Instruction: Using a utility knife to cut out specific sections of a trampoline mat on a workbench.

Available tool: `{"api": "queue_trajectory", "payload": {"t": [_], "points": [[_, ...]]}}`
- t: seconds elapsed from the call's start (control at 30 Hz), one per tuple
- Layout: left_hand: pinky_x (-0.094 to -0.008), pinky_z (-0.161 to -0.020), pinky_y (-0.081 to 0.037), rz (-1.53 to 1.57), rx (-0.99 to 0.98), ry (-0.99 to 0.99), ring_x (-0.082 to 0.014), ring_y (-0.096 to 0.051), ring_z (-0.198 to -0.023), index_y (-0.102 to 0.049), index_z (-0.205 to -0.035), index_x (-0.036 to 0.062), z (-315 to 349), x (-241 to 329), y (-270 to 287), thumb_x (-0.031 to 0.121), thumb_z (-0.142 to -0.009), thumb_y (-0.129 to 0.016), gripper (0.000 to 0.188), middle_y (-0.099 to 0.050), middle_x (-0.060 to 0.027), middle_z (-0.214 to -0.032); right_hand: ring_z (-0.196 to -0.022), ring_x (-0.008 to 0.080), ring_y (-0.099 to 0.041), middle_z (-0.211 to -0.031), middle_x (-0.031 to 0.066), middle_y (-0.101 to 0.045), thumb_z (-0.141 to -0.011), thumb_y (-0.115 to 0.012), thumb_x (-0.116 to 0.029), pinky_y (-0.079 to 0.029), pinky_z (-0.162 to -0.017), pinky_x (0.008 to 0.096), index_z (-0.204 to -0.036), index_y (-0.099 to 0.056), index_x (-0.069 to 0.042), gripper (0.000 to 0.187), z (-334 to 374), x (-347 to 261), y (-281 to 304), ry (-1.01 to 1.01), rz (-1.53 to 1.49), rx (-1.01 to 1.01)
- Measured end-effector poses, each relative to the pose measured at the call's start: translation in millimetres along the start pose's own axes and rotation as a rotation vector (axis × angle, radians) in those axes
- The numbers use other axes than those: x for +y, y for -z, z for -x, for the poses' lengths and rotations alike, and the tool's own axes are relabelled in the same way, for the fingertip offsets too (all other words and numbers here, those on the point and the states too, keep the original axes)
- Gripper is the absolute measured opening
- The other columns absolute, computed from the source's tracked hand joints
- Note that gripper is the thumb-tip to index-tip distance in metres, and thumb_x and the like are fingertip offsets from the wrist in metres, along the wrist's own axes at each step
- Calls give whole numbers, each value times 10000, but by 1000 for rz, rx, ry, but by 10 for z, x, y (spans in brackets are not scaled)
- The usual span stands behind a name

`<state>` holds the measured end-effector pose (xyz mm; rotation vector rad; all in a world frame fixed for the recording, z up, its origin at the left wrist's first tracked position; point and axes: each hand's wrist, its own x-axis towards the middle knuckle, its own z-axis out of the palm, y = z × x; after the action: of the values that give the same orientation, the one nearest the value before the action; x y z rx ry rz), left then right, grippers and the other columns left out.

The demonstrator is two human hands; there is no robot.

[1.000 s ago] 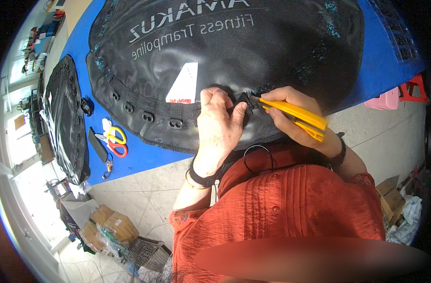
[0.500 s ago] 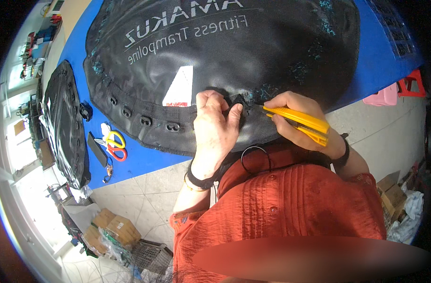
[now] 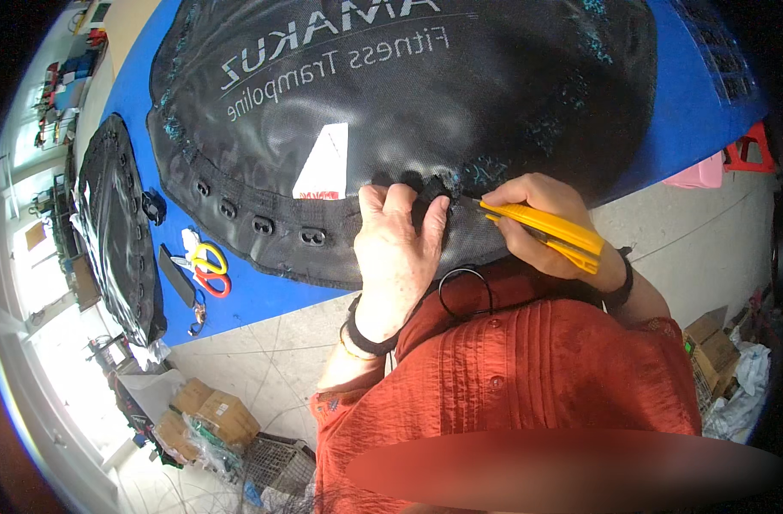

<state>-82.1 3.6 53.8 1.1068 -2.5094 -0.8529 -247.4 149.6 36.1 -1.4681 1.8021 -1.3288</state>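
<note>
A round black trampoline mat (image 3: 511, 94) lies on the blue table, with white lettering, a white label and loose teal thread bits on it. My left hand (image 3: 400, 240) is closed at its near edge, thumb and fingers pinching a bunched black fold (image 3: 434, 187). Just to the right, my right hand (image 3: 550, 218) grips yellow thread snips (image 3: 545, 227), their dark tip pointing left at the seam beside that fold. The tip's exact contact with the fabric is too small to tell. Left of my left hand, black metal buckles (image 3: 313, 237) line the mat's border.
Scissors with yellow and red handles (image 3: 210, 267) lie on the blue table (image 3: 263, 313), beside a dark flat strip (image 3: 176, 276). Another folded black mat (image 3: 113, 231) rests at the far left. Cardboard boxes (image 3: 224, 420) stand on the floor, lower left; a red stool (image 3: 749, 150) is at right.
My left hand has shifted slightly right and down, its fingers now spread a little more over the fold. The snips stay nearly in place, and the mat has moved slightly left.
</note>
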Motion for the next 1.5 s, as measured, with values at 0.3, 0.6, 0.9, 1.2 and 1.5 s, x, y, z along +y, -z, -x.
{"api": "queue_trajectory", "payload": {"t": [0.3, 0.6, 0.9, 1.2, 1.5], "points": [[-456, -682, -547, -16, -21, -42, -395, -652, -785, -624, -941, 18, -35, -57, -13, 194, -893, -793, 249, -564, -189, -966, -932, 217, -715, -1025, 114, -714, -927, -662, -70, -555, -843, 336, -1153, -657, -21, 231, -33, -88, -54, -220, -278, 60], [-461, -683, -549, 6, -21, -42, -398, -654, -784, -620, -949, 13, -31, -48, -10, 191, -903, -780, 244, -563, -192, -972, -930, 271, -710, -1039, 123, -703, -910, -688, -69, -556, -821, 352, -1149, -657, -35, 244, -87, -37, -126, -56, -144, 75], [-453, -678, -547, 10, -9, -55, -390, -653, -775, -615, -944, 12, -24, -77, -19, 202, -908, -777, 252, -560, -190, -960, -859, 290, -712, -978, 123, -704, -882, -704, -66, -558, -784, 362, -1129, -654, -43, 253, -86, -60, -53, -21, -43, 17], [-457, -663, -570, 5, -12, -88, -407, -679, -769, -615, -953, 8, -27, -96, -21, 148, -904, -768, 213, -561, -201, -987, -832, 151, -681, -958, 77, -695, -953, -656, -84, -540, -770, 299, -1151, -647, -37, 204, -31, -91, -89, -178, -234, 88], [-468, -665, -570, 9, -7, -82, -420, -674, -781, -621, -960, 6, -26, -87, -36, 151, -905, -765, 212, -560, -206, -990, -879, 214, -709, -986, 107, -700, -939, -663, -84, -552, -795, 321, -1139, -644, -34, 207, -49, -71, -212, -148, -184, 113]]}}
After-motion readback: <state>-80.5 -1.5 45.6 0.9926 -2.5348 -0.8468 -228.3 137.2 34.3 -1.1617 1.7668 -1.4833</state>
